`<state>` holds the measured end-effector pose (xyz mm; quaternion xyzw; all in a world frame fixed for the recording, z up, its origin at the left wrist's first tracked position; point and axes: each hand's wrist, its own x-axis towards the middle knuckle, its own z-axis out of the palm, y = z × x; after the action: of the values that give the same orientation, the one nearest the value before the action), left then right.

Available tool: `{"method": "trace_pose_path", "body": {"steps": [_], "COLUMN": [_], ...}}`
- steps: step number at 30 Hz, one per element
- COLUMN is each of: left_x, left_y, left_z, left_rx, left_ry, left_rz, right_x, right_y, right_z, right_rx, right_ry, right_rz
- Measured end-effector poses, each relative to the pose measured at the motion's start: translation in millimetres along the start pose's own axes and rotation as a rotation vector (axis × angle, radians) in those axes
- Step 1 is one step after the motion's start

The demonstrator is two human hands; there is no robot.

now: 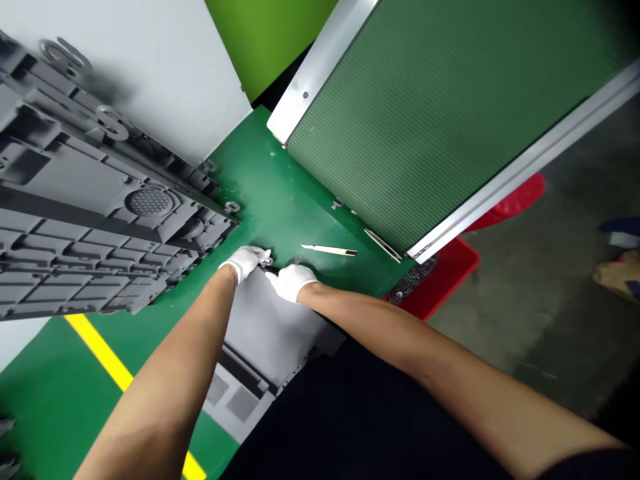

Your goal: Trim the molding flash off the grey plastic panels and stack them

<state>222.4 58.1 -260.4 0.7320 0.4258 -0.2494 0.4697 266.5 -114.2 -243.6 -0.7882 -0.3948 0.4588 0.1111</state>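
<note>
A grey plastic panel [273, 327] lies in front of me, one end close to my body. My left hand [245, 262], in a white glove, is closed at its far corner, with fingertips on a small grey looped plastic piece [267, 261]. My right hand [294, 282], also gloved in white, grips the panel's far edge just beside it. The exact finger contact is too small to make out. A slim craft knife [329, 250] with a pale handle lies on the green table [260, 180] beyond my right hand.
Large grey moulded panels [100, 207] with looped ends stand stacked at left. A green ribbed conveyor belt [450, 113] with a metal frame fills the upper right. Another flat tool [383, 245] and a small grey scrap [337, 204] lie near it. A red bin [450, 277] holds small pieces.
</note>
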Motion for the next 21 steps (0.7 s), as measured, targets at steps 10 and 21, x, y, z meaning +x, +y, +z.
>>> {"method": "trace_pose_path", "body": {"steps": [10, 21], "left_x": [-63, -71], "left_y": [84, 114], "left_z": [34.7, 72.7], "left_rx": [0.162, 0.441], "left_ry": [0.367, 0.733], "left_rz": [0.218, 0.060], "right_x": [-62, -152], "right_y": [53, 125], "right_z": [-13, 22], "right_rx": [0.129, 0.288], "right_ry": [0.082, 0.251], "right_rz": [0.216, 0.377]}}
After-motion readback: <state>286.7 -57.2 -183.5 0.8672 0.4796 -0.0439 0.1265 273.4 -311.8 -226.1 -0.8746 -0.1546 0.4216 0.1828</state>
